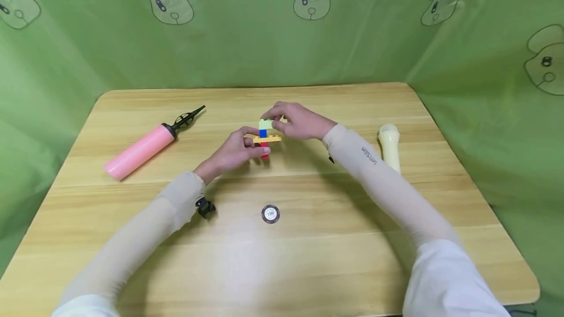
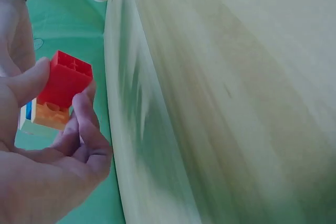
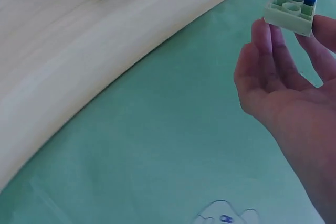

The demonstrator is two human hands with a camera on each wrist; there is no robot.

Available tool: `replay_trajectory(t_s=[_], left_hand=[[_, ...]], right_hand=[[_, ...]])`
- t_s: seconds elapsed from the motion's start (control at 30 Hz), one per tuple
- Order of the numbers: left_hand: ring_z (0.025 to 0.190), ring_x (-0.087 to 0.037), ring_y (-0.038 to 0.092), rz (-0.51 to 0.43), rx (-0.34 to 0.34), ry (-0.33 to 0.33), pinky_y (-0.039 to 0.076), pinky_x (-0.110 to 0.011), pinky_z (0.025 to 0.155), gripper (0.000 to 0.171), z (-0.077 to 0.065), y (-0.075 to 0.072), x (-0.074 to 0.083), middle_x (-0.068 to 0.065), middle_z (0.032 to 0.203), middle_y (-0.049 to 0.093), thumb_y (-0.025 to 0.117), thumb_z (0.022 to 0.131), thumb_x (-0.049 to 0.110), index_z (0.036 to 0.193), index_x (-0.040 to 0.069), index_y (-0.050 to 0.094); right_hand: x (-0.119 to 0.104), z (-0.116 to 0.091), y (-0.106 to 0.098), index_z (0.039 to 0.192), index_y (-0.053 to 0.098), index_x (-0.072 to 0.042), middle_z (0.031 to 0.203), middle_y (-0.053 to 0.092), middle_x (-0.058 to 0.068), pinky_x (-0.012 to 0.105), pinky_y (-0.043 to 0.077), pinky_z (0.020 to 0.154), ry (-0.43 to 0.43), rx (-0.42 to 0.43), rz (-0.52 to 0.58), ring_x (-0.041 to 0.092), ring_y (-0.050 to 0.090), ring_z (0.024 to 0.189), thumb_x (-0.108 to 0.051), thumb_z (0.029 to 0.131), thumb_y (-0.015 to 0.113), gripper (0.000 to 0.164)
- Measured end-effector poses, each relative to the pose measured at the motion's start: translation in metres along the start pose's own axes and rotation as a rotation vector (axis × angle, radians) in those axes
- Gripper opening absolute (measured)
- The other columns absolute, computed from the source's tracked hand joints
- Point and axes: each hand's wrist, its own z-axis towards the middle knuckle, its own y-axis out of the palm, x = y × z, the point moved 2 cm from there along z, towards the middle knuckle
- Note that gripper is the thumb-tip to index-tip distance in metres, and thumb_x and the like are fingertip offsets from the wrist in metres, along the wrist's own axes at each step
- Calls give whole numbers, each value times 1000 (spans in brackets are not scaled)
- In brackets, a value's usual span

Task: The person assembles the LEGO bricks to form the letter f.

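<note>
Both hands hold one stack of toy building bricks up off the table. Lowest is a red brick point(image 2: 65, 82), its hollow underside showing in the left wrist view. Over it lies a long orange-yellow brick point(image 1: 275, 138), then a blue brick point(image 1: 263, 133), and a light green brick point(image 1: 265, 124) on top. My left hand point(image 1: 230, 152) pinches the red brick between thumb and fingers. From the right, my right hand point(image 1: 303, 122) pinches the light green brick. That brick sticks out past the blue one, with its open underside point(image 3: 291, 9) visible in the right wrist view.
On the wooden table point(image 1: 330, 258), a pink hand pump point(image 1: 141, 151) with a black nozzle lies at left. A black-edged chip point(image 1: 270, 214) marked 100 lies in front of the hands. A cream microphone-shaped object point(image 1: 389, 143) lies at right, partly behind the right forearm. Green curtains point(image 1: 246, 53) surround the table.
</note>
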Motion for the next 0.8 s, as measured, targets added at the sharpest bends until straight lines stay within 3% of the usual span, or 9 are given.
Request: replay_trajectory(t_s=[0.17, 0.37, 0.57, 0.8], left_hand=[[75, -25, 54, 13, 5, -56, 38, -25, 59, 62, 4, 3, -1, -11, 87, 61, 73, 93, 24, 141, 0, 41], [79, -23, 57, 66, -8, -74, 45, -29, 63, 58, 8, 10, 4, -13, 95, 65, 67, 97, 24, 141, -4, 42], [84, -28, 62, 68, -5, -113, 49, -34, 69, 52, 3, 12, 10, -16, 97, 68, 63, 100, 19, 141, -5, 44], [75, -21, 62, 61, -2, -130, 47, -28, 63, 40, -2, 13, 12, -15, 90, 71, 64, 100, 16, 134, -2, 58]], right_hand=[[14, 4, 3, 135, 61, -7, 122, 61, 9, 43, 46, 95, 68, -36, 81, 24, 56, 111, -12, 102, 54, 34], [32, 2, 10, 136, 61, -10, 132, 59, 9, 45, 46, 98, 144, -42, 154, 25, 55, 115, -14, 102, 54, 35], [37, 3, 17, 135, 62, -10, 126, 59, 9, 44, 46, 95, 136, -31, 163, 25, 55, 111, -15, 101, 54, 35], [38, 5, 24, 135, 62, -9, 119, 58, 7, 42, 45, 93, 132, -50, 190, 24, 54, 107, -15, 101, 54, 36]])
